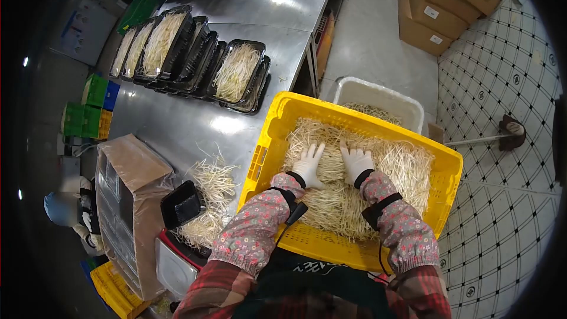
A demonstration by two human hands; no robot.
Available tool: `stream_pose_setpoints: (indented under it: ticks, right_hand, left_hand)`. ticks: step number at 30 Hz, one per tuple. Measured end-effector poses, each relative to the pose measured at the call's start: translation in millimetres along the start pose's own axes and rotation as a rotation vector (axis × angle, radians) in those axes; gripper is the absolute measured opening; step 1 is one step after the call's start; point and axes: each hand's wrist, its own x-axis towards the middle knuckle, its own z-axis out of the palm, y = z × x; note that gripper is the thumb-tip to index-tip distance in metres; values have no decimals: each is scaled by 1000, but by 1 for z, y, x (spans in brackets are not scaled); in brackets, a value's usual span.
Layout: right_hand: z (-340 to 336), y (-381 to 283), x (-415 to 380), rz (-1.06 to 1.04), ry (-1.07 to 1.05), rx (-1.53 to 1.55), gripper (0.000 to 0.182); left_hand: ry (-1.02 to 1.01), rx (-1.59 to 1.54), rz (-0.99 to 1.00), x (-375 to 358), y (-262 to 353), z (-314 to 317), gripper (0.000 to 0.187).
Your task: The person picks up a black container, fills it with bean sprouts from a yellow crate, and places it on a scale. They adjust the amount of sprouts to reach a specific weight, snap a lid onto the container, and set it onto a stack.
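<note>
A yellow plastic crate (271, 136) stands in front of me, holding a thick layer of pale bean sprouts (401, 168). My left hand (308, 164), in a white glove, rests on the sprouts left of the middle, its fingers spread. Beside it my right hand (356, 162), gloved too, lies on the sprouts with fingers stretched out. Neither hand visibly grips any sprouts. Black straps and floral sleeves cover both forearms.
Black trays of sprouts (236, 74) stand on the steel table (236, 124). At left are a loose sprout pile (212, 186), a black tray (181, 204), a scale (176, 269) and a cardboard box (136, 165). Behind the crate sits a white tub (407, 103). A co-worker (82, 212) is far left.
</note>
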Motion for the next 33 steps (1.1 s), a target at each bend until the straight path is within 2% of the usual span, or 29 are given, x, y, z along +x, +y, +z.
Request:
stream_pose_setpoints:
  ticks: [1,2,5,6,9,11,12,13,14,15,16,17,18,21,22,23,25,26,27,29,30,33]
  right_hand:
    - [12,1,5,15,-13,20,96]
    - [27,4,3,-42,246,-62,53]
    - [19,10,-3,-75,169,-17,17]
    - [20,18,-4,-117,242,-29,13]
    - [14,44,-3,-101,314,7,12]
    - [14,66,-2,-53,468,147,9]
    - [-7,64,-11,18,431,238,15]
    - [-16,59,-14,-12,505,278,19]
    - [-22,51,-16,-41,577,319,22]
    - [-26,40,-16,-71,650,361,26]
    - [-24,25,-12,-64,631,384,34]
    - [-25,12,-6,-36,405,353,47]
    - [-11,-1,-1,-82,361,267,54]
    - [12,-14,5,-166,115,129,73]
    - [12,-16,3,-186,11,100,79]
    - [8,-16,6,-183,-20,99,79]
    - [-17,-16,8,-170,-76,104,79]
    - [-2,-12,18,-178,100,239,81]
    - [-3,-19,18,-157,133,284,83]
    - [-13,-43,20,-115,199,372,88]
    - [-15,-56,14,-119,143,307,94]
    - [-19,-97,-13,-128,-11,109,114]
  left_hand:
    - [-21,-47,-45,3,3,2,125]
    - [43,-127,-85,4,5,5,99]
    - [-108,-148,-140,12,-7,18,63]
    - [20,-184,-72,3,-4,16,37]
    - [-23,-103,-1,-18,5,-2,33]
    - [11,-33,51,-34,-2,-7,29]
    - [40,-20,105,-41,-11,-3,29]
    - [65,-7,160,-45,-19,3,29]
    - [-8,4,152,-45,-23,11,48]
    - [8,-23,179,-48,-17,8,57]
    - [25,-48,205,-53,-6,3,66]
    - [45,-73,230,-57,5,-3,74]
    - [-23,-103,166,-60,11,-5,93]
    - [29,-116,86,-71,-5,4,91]
    - [34,-240,109,-81,-11,-10,83]
    - [-7,-311,46,-93,-15,-21,66]
    - [54,-490,24,-119,-20,-40,50]
    - [76,-645,-6,-133,-20,-49,41]
    - [96,-732,-10,-145,-20,-58,37]
    - [30,-907,-144,-177,-11,-100,33]
    - [90,-1069,-151,-192,-14,-104,33]
    - [217,-1234,-136,-244,-36,-115,25]
